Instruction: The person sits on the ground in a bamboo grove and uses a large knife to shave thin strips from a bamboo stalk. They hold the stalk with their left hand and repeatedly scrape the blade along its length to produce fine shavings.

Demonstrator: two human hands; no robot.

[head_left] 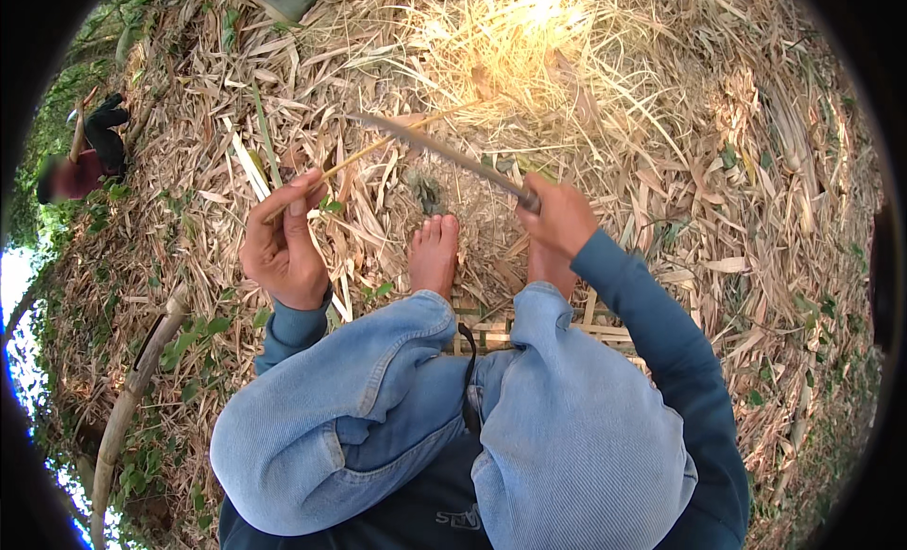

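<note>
My left hand (286, 246) pinches a thin yellowish bamboo strip (357, 155) between thumb and fingers. The strip slants up to the right, its far end over the pale shavings. In my right hand (561, 219) is the handle of a long-bladed knife. The knife's narrow blade (453, 157) points up and left, seen nearly edge-on and a little blurred. Blade and strip cross in view near the blade's outer part; I cannot tell whether they touch there. Below both hands show my bare feet (434, 255) and bent knees in light blue jeans (586, 437).
A heap of fine pale shavings (529, 73) lies ahead, in bright sun. Dry leaves cover the ground (756, 295). Longer split strips (251, 168) lie beyond my left hand. A bamboo pole (128, 399) stands at lower left. Another person (90, 158) is at far left.
</note>
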